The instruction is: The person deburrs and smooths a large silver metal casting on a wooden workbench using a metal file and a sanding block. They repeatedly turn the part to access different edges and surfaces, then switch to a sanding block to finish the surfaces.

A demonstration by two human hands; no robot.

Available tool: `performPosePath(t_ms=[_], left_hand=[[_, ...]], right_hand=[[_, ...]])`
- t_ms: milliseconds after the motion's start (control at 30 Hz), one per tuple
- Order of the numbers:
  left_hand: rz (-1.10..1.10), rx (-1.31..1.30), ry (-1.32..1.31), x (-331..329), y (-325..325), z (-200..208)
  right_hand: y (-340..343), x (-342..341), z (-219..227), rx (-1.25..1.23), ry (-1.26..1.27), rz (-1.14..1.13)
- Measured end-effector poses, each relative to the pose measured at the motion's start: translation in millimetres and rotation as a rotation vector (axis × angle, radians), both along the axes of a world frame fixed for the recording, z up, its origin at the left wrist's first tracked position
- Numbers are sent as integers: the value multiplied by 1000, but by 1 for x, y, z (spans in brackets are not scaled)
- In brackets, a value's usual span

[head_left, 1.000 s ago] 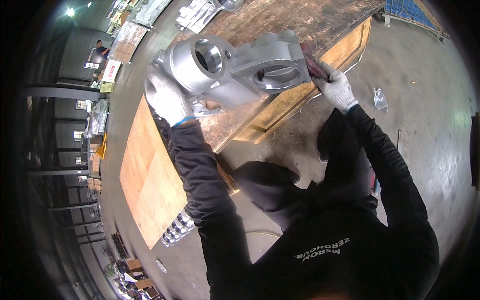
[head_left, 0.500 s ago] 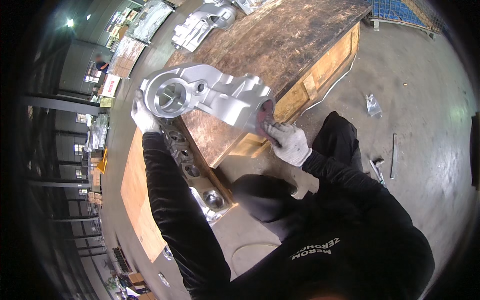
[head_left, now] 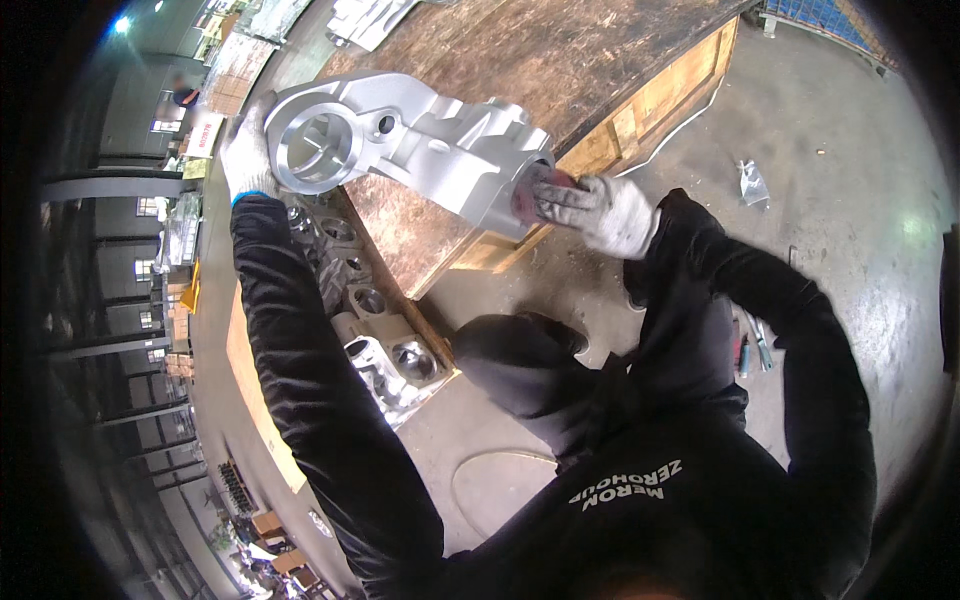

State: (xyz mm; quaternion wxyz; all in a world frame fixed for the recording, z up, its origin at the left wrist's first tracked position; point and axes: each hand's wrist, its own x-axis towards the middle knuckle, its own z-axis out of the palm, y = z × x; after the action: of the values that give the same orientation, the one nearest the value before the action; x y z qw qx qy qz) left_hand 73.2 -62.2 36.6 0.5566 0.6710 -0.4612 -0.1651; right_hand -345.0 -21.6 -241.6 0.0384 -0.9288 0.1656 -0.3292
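The right hand (head_left: 605, 210), gloved, is pinching a small red pad (head_left: 528, 196) against the near end of a grey metal casting (head_left: 420, 150); the left hand (head_left: 245, 150), also gloved, is gripping the casting's ring end. The casting is lying across the worn wooden worktop's (head_left: 560, 70) near corner, overhanging it. Rubbing well probably means keeping the left grip firm and the pad flat, working in short strokes. More castings (head_left: 375, 335) are lying below the worktop's left edge.

One head-worn fisheye looks steeply down, close over the workbench (head_left: 470, 60).
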Motion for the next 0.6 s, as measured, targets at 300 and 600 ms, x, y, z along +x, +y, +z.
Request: performPosePath(t_ms=[300, 600], left_hand=[[74, 22, -30, -6, -20, -11], [39, 23, -31, 6, -13, -6]], right_hand=[[46, 38, 61, 2021, -1104, 127], [-20, -2, -2, -109, 22, -33]])
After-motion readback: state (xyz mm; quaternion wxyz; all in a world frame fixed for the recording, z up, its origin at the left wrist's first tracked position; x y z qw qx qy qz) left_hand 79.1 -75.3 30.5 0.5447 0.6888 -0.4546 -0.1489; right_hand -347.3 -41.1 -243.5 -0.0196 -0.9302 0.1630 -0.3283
